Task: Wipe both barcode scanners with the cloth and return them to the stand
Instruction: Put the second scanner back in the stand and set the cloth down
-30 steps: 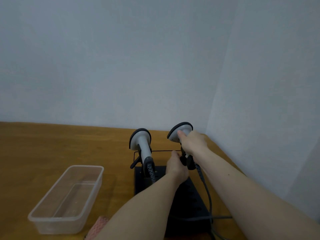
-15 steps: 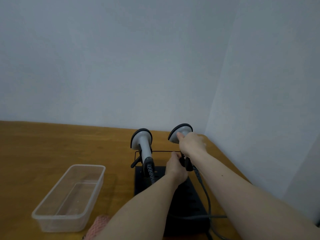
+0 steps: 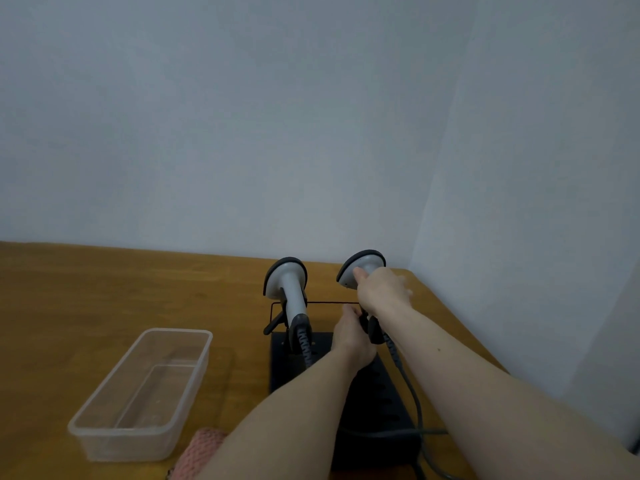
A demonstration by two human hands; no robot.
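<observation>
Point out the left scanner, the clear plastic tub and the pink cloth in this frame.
left scanner (image 3: 284, 277): head view, on its grey head.
clear plastic tub (image 3: 180, 398): head view, on its right wall.
pink cloth (image 3: 202, 446): head view, on the visible patch at the bottom edge beside the forearm.

1. The right hand (image 3: 381, 289) holds the right barcode scanner (image 3: 363, 268) by its head.
2. The left hand (image 3: 353, 336) grasps its lower handle.
3. The left barcode scanner (image 3: 287, 289) stands upright in the black stand (image 3: 381, 393).
</observation>
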